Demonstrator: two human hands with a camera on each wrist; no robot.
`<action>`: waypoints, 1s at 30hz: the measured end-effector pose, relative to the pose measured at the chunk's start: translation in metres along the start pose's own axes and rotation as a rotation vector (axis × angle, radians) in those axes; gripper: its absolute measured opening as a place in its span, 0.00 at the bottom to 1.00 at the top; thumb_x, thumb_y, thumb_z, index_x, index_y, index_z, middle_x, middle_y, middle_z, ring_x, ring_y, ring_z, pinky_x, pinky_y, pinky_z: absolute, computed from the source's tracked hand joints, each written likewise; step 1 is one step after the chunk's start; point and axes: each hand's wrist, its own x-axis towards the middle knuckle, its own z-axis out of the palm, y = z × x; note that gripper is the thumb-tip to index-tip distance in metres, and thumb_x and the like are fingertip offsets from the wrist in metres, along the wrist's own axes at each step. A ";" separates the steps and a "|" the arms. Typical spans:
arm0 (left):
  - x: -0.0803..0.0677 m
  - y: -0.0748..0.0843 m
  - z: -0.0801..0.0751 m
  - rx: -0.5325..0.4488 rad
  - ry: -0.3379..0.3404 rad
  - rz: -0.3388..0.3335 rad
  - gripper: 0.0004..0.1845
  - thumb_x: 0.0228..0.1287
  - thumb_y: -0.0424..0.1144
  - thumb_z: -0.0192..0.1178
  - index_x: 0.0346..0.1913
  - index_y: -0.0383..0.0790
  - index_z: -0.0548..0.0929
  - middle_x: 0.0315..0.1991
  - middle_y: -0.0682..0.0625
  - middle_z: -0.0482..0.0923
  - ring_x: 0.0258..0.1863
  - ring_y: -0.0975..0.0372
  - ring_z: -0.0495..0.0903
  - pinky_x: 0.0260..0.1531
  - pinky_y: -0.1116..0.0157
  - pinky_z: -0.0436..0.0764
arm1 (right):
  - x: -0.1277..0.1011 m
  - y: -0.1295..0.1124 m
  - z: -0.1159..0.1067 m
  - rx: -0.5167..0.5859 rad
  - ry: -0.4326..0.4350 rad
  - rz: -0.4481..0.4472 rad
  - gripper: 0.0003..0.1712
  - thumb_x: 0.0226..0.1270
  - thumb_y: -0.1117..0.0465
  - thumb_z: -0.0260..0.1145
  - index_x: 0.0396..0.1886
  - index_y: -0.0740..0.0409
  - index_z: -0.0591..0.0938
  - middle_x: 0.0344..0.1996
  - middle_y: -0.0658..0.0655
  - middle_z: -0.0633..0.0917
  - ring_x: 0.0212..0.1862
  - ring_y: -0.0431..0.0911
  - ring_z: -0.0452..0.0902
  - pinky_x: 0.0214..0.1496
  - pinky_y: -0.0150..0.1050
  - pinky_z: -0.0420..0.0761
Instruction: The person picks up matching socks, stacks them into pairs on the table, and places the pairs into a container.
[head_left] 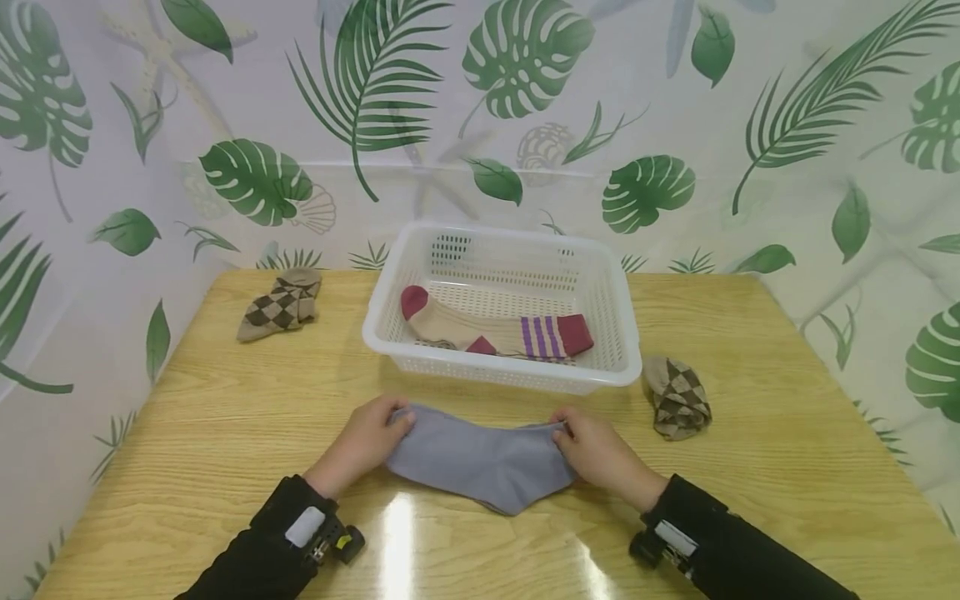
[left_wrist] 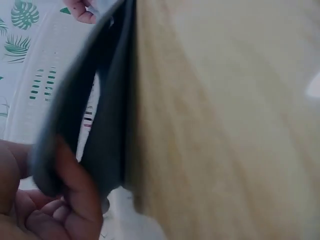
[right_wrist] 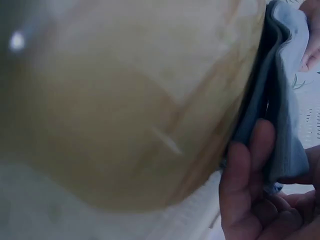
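The left grip [head_left: 369, 435] pinches one end of the gray-blue sock [head_left: 483, 460]; the right grip [head_left: 598, 448] pinches the opposite end. It extends between both over the surface [head_left: 772, 467], on the near side of the white basket [head_left: 495, 367], which contains a beige, purple-striped sock [head_left: 487, 325].

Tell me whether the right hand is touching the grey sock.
Touching. The right wrist view plainly shows the right hand pinching one end of the grey sock.
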 end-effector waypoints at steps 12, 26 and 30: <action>0.001 0.009 -0.001 0.114 -0.051 0.049 0.29 0.51 0.25 0.67 0.60 0.32 0.74 0.53 0.35 0.79 0.52 0.46 0.78 0.52 0.49 0.77 | 0.006 -0.006 0.003 -0.254 0.058 -0.125 0.02 0.68 0.65 0.61 0.38 0.57 0.79 0.27 0.51 0.79 0.30 0.43 0.75 0.32 0.41 0.77; -0.002 0.011 0.005 0.325 -0.027 0.126 0.28 0.50 0.28 0.70 0.57 0.30 0.77 0.53 0.37 0.78 0.51 0.45 0.77 0.53 0.49 0.76 | 0.019 0.003 -0.002 -0.283 0.013 -0.106 0.10 0.67 0.61 0.65 0.40 0.65 0.78 0.24 0.54 0.81 0.26 0.44 0.77 0.28 0.39 0.78; -0.007 0.016 0.009 0.476 0.058 0.197 0.30 0.51 0.37 0.73 0.59 0.34 0.77 0.59 0.34 0.73 0.56 0.41 0.72 0.54 0.44 0.73 | 0.016 -0.002 -0.009 -0.205 0.001 -0.061 0.11 0.65 0.64 0.66 0.42 0.66 0.79 0.22 0.51 0.80 0.24 0.41 0.75 0.26 0.36 0.75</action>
